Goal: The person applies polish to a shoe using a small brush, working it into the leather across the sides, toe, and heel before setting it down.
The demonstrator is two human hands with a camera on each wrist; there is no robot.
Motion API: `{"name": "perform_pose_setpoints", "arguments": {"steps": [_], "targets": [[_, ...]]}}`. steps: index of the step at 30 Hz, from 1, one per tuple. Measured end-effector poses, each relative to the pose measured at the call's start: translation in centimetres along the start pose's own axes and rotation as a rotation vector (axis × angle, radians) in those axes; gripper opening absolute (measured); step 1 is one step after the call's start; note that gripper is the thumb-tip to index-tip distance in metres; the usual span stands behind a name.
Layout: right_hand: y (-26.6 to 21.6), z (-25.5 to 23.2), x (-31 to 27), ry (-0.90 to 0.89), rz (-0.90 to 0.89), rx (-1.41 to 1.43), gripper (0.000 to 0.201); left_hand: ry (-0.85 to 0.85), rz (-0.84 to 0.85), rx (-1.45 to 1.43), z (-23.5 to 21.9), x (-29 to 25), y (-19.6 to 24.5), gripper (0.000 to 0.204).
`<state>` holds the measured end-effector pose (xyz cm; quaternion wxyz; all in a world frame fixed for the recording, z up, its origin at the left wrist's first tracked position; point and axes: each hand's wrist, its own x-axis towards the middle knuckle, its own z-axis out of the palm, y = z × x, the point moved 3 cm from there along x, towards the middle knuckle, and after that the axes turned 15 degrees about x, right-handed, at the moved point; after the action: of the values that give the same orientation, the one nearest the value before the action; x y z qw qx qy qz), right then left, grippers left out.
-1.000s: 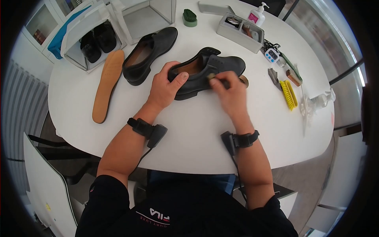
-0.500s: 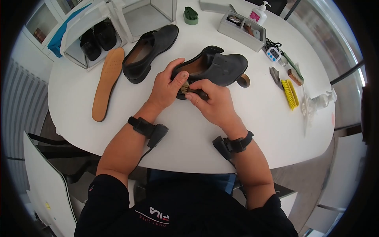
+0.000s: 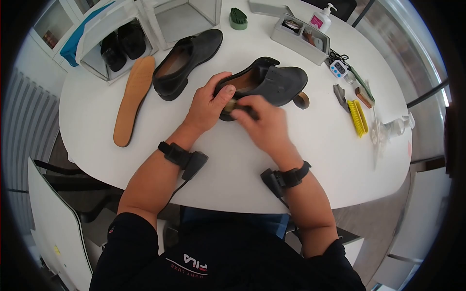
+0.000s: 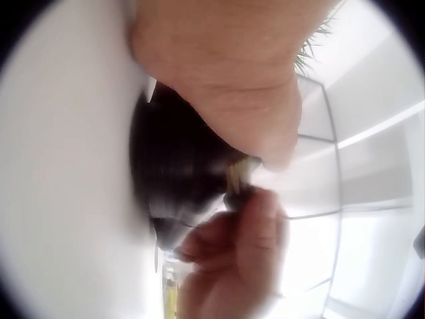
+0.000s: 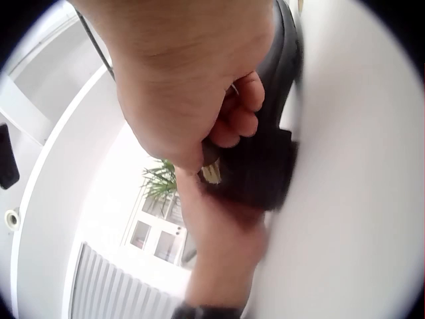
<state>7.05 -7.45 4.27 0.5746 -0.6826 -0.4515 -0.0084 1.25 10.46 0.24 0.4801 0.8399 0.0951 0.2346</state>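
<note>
A black leather shoe (image 3: 287, 83) stands on the white table, its opening facing up and its toe to the right. Around its heel end, my left hand (image 3: 208, 105) grips the shoe, thumb on the near side. My right hand (image 3: 266, 123) pinches a small dark-handled brush (image 3: 230, 105) with pale bristles. In the right wrist view the bristles of the brush (image 5: 212, 172) lie against the shoe's side (image 5: 255, 166) near the heel, close by the left hand (image 5: 222, 226). The right hand (image 4: 242, 256) is blurred in the left wrist view.
Left of the shoe lie a second black shoe (image 3: 188, 63) and a tan insole (image 3: 133, 104). A small round tan-and-dark item (image 3: 301, 100) sits by the toe. Further off are a green brush (image 3: 238, 20), a metal box (image 3: 300, 42), a timer (image 3: 338, 69) and a yellow brush (image 3: 358, 119).
My right hand has moved left along the shoe's near side with the brush, from the middle toward the heel. My left hand keeps its hold on the shoe.
</note>
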Motion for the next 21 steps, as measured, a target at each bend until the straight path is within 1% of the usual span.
{"name": "perform_pose_setpoints", "arguments": {"steps": [1, 3, 4, 6, 7, 9, 11, 13, 15, 17, 19, 21], "targets": [[0.5, -0.6, 0.0, -0.004, -0.004, 0.001, 0.023, 0.006, 0.000, 0.000, 0.1, 0.0, -0.1, 0.059], [1.9, -3.0, 0.2, 0.249, 0.142, -0.262, 0.022, 0.009, -0.004, 0.024, 0.2, 0.2, -0.3, 0.057], [2.2, -3.5, 0.4, 0.246, 0.143, -0.261, 0.022, 0.011, -0.007, 0.024, 0.1, 0.0, -0.2, 0.057], [2.6, -4.6, 0.4, 0.285, 0.264, -0.382, 0.022, -0.013, 0.002, -0.011, 0.3, -0.1, 0.3, 0.050], [2.4, -4.3, 0.2, 0.291, 0.264, -0.385, 0.022, -0.017, 0.006, -0.012, 0.3, 0.0, 0.3, 0.050], [1.1, -1.8, -0.2, 0.093, 0.033, -0.120, 0.021, -0.040, -0.050, 0.034, 0.0, 0.1, 0.0, 0.050], [-0.5, -0.1, -0.2, -0.030, -0.058, 0.013, 0.022, -0.026, -0.036, 0.006, -0.1, 0.1, 0.3, 0.049], [0.1, -0.2, -0.2, -0.058, -0.085, -0.005, 0.023, -0.008, -0.024, -0.026, 0.0, 0.0, 0.1, 0.049], [1.5, -1.8, -0.1, -0.014, 0.067, -0.092, 0.023, 0.009, 0.007, 0.003, 0.0, 0.1, -0.3, 0.048], [2.5, -4.2, 0.3, 0.157, 0.168, -0.271, 0.023, -0.007, -0.008, 0.000, -0.2, 0.1, 0.1, 0.048], [3.8, -6.1, 0.7, 0.247, 0.324, -0.490, 0.023, -0.028, -0.022, -0.004, -0.3, 0.0, 0.2, 0.047], [3.9, -6.2, 0.5, 0.277, 0.325, -0.462, 0.022, -0.037, -0.064, -0.007, -0.1, 0.1, 0.2, 0.047]]}}
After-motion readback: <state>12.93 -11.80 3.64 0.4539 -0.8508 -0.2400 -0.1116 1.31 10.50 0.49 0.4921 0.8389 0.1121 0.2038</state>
